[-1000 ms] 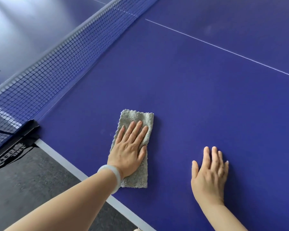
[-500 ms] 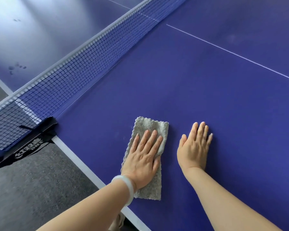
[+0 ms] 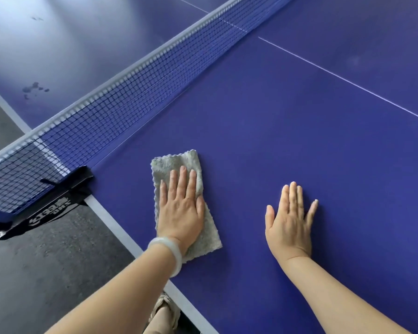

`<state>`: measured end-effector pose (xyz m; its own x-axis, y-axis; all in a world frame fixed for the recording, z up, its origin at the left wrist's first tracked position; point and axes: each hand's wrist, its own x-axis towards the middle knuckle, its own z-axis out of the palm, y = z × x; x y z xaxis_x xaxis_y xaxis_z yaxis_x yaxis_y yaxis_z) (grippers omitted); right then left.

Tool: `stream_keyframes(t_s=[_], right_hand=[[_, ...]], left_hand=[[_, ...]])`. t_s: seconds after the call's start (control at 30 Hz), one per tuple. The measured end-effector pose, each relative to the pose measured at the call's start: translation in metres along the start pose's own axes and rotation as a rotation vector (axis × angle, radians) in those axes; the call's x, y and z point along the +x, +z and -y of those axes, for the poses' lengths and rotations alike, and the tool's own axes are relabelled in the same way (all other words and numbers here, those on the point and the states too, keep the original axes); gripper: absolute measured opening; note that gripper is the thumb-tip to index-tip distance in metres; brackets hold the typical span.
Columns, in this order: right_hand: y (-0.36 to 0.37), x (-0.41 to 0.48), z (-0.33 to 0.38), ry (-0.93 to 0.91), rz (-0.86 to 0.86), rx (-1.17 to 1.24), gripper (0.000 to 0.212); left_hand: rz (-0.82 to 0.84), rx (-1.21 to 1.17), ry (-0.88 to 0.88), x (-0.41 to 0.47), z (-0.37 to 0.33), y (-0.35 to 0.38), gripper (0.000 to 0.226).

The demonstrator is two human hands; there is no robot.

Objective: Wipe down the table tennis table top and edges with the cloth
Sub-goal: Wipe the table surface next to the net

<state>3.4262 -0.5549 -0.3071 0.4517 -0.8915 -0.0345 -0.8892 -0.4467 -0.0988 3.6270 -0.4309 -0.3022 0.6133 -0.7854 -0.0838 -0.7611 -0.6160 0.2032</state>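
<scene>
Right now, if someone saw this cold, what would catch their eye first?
A left hand pressed flat on a grey cloth, on the blue table near its side edge, with the right hand flat on the bare top beside it. The net cuts diagonally to a black clamp, and dark smudges mark the far half.

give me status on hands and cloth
Left hand flat, pressing cloth on table top. Right hand flat on table, apart from cloth. Net stands just beyond cloth.
</scene>
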Motion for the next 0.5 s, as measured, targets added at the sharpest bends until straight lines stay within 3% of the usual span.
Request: stream_keyframes(t_s=[0.1, 0.17, 0.3, 0.37, 0.5], right_hand=[[-0.003, -0.001, 0.002, -0.059, 0.000, 0.022, 0.071], [-0.004, -0.005, 0.002, -0.202, -0.010, 0.056, 0.066], [-0.007, -0.008, 0.001, -0.440, 0.025, 0.056, 0.062], [-0.008, -0.008, 0.000, -0.443, 0.039, 0.054, 0.063], [-0.007, -0.008, 0.001, -0.439, 0.064, 0.037, 0.064]], left_hand=[[0.013, -0.022, 0.281, -0.059, -0.039, 0.012, 0.066], [0.054, -0.040, 0.510, -0.091, -0.043, 0.017, 0.065], [0.137, 0.062, 0.814, -0.059, 0.012, 0.004, 0.064], [0.111, 0.103, 0.679, -0.020, 0.044, -0.007, 0.061], [0.011, 0.084, 0.134, 0.026, 0.061, -0.016, 0.060]])
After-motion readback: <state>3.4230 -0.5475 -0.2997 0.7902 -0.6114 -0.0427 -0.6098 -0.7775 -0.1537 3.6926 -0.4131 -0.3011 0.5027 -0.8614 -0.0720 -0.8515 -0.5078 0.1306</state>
